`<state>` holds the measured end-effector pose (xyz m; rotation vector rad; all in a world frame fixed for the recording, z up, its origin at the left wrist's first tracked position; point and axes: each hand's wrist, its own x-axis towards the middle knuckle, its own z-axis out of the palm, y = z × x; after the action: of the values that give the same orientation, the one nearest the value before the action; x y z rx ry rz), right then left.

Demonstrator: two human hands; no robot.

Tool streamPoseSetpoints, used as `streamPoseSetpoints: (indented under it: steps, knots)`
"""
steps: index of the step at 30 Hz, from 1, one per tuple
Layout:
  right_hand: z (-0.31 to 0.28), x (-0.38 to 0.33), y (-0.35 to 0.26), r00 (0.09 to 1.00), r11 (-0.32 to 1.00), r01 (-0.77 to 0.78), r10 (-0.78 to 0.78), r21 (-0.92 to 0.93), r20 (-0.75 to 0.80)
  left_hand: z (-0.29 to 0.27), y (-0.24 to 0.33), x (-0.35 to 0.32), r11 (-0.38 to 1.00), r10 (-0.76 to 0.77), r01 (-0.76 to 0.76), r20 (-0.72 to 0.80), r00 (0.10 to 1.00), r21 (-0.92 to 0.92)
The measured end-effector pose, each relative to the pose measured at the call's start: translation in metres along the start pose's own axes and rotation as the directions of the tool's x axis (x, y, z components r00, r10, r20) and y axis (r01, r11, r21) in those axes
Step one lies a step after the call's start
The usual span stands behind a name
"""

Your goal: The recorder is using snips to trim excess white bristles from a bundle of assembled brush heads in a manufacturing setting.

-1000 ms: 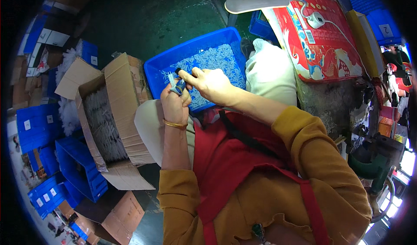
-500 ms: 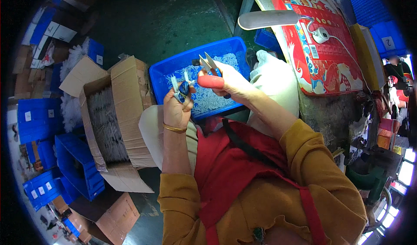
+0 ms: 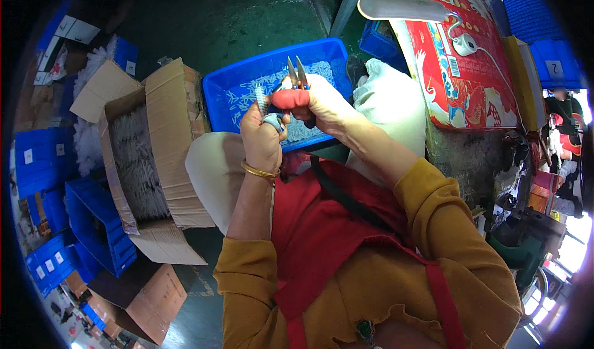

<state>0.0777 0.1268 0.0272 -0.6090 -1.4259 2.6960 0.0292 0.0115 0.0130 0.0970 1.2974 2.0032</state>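
My right hand (image 3: 325, 107) grips small snips (image 3: 296, 86) with a red handle, blades pointing up and away. My left hand (image 3: 263, 135) pinches a small silvery-grey part (image 3: 262, 101) just left of the blades; a gold bangle circles that wrist. Both hands hover over the near edge of a blue plastic bin (image 3: 223, 89) that holds many small pale pieces. I wear a mustard top and a red apron.
An open cardboard box (image 3: 148, 157) full of grey-white parts stands at my left, with blue crates (image 3: 93, 225) beyond it. A white sack (image 3: 396, 107) lies right of the bin. A table with a red printed sheet (image 3: 470, 70) and a lamp (image 3: 402, 7) is at the right.
Both hands have lifted out of the blue bin toward me. The snips have come up into view, blades upward, and the left hand now holds a part beside them.
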Motion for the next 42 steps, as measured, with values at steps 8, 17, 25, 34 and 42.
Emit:
streamPoseSetpoints:
  steps: [8,17,25,34,42]
  knots:
    - [0.001,0.007,0.007,0.999,0.994,0.024,-0.019,0.102,-0.049,-0.008,0.0,0.011,0.987,0.041,-0.043,0.021,0.999,0.153]
    - [-0.013,-0.001,-0.013,0.992,0.876,0.068,-0.11,-0.478,-0.059,-0.014,0.014,0.005,0.962,-0.27,0.253,0.214,0.939,0.106]
    - [-0.016,-0.001,-0.008,0.933,0.843,0.315,-0.359,-0.435,-0.021,-0.01,0.018,0.002,0.971,-0.234,0.21,0.279,0.931,0.113]
    - [-0.006,0.0,-0.013,0.994,0.909,0.11,-0.107,-0.403,0.03,-0.016,0.016,0.003,0.937,-0.342,0.342,0.387,0.856,0.071]
    - [-0.012,0.008,-0.008,0.919,0.701,0.204,-0.377,-0.684,-0.112,-0.016,0.009,0.008,0.99,-0.132,0.122,0.159,0.979,0.071]
